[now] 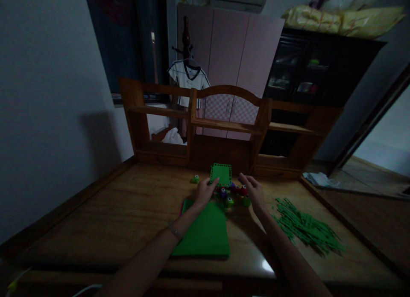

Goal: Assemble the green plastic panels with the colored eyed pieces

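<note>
Green, with a dotted rim, the small square panel (pixel 221 174) sits far back on the wooden counter (pixel 128 211), just before the shelf unit (pixel 224 126). The left hand (pixel 204 192) reaches forward with arm outstretched, its fingertips at the panel's lower left corner; whether its grip has closed on the panel I cannot tell. The right hand (pixel 253 190) hovers palm down with fingers loosely spread over coloured pieces (pixel 232 194), holding nothing. A green board (pixel 205 233) lies nearer, green sticks (pixel 304 228) at right.
</note>
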Tool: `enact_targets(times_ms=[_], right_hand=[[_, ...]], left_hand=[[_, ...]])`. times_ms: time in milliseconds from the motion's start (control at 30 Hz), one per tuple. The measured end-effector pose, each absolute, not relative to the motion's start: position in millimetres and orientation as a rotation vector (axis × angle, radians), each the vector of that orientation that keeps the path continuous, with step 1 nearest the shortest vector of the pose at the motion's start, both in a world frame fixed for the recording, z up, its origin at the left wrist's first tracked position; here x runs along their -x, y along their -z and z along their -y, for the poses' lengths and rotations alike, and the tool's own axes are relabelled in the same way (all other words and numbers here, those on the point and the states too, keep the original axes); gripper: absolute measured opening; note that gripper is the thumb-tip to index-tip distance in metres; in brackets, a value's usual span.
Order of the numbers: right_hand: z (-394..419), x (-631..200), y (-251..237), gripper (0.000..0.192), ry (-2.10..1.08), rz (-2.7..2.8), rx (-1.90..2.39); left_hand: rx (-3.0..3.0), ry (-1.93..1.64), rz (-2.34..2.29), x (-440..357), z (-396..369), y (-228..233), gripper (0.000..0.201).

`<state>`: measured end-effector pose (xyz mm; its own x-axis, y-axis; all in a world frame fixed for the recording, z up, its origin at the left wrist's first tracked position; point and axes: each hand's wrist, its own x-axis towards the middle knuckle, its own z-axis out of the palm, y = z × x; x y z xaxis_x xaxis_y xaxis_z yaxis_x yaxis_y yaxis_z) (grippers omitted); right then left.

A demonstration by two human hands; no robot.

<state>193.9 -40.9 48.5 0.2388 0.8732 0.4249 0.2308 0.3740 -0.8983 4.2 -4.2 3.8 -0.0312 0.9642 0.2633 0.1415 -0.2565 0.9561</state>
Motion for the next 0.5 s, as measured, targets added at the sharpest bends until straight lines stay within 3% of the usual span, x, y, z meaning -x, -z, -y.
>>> enact_targets(times_ms=[200,500], right_hand=[[37.8,-194.0,-46.5,0.027,-0.624,1.274,1.042],[24.7,-190.6,-32.5,0.033,-1.163,1.073,0.894]], left_hand=[[-1.485,-1.353,-1.170,-6.4,-0.5,4.4,0.046],[-1.494,-1.273,-0.974,-10.6,7.7,-2.4,0.046]])
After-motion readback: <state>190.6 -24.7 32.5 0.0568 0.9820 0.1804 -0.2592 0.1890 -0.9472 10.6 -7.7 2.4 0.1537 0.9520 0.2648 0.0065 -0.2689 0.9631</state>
